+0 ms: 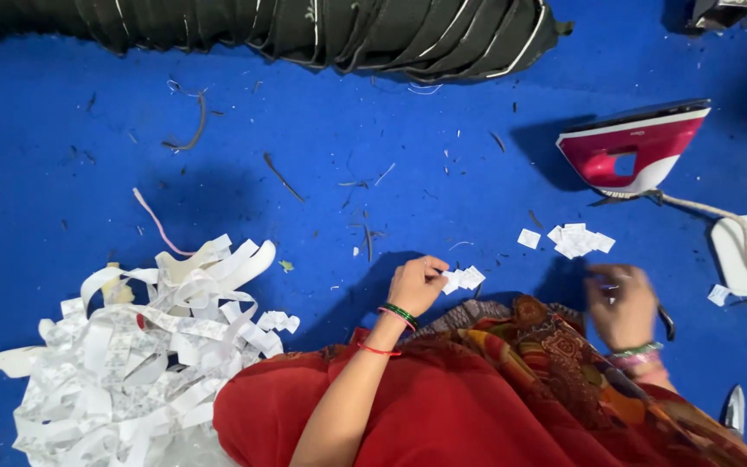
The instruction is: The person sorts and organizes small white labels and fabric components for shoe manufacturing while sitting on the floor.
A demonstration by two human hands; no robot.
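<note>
Just now, left hand [415,285] pinching white labels [462,278], right hand [621,303] blurred, grip unclear

The worktop [373,147] was a deep, saturated blue, flecked with dark thread scraps. A heap of paper strips [131,346] showed white with faint grey print. The small cut labels [463,278] at the left hand [415,285] were white too, as was the little pile [579,240] further right. The iron [633,149] was crimson and white. The folded fabric [304,30] up top was black with thin white lines. The garment [494,398] was red, patterned orange and brown. Green and red bangles [399,314] ringed the wrist.
</note>
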